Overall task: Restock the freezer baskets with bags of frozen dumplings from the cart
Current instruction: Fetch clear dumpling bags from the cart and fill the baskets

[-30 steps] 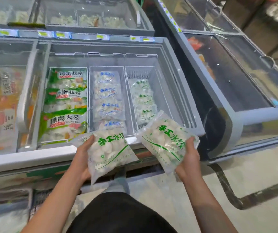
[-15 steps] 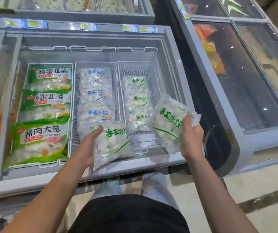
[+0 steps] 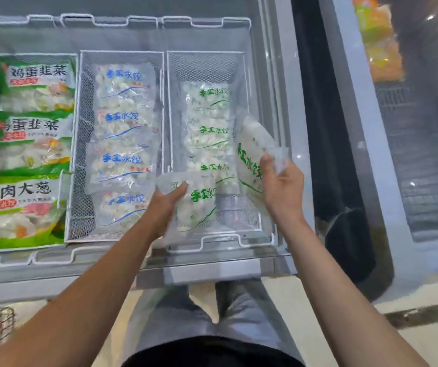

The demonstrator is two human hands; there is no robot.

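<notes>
With both bags over the right wire basket, best lowered one at a time: left hand, fingers curled round the green-print dumpling bag, down flat onto the bare mesh at the near end; right hand, pinching the second bag by its edge, upright against the right wall, tipped flat after. Middle basket packed with blue-print bags; far left, green-trimmed packs. Chest freezer rim near; glass-topped freezer right; pale floor below.

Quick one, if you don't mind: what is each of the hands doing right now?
Left hand: holds a green-print dumpling bag over the right basket.
Right hand: holds a second green-print bag, tilted on edge.
</notes>
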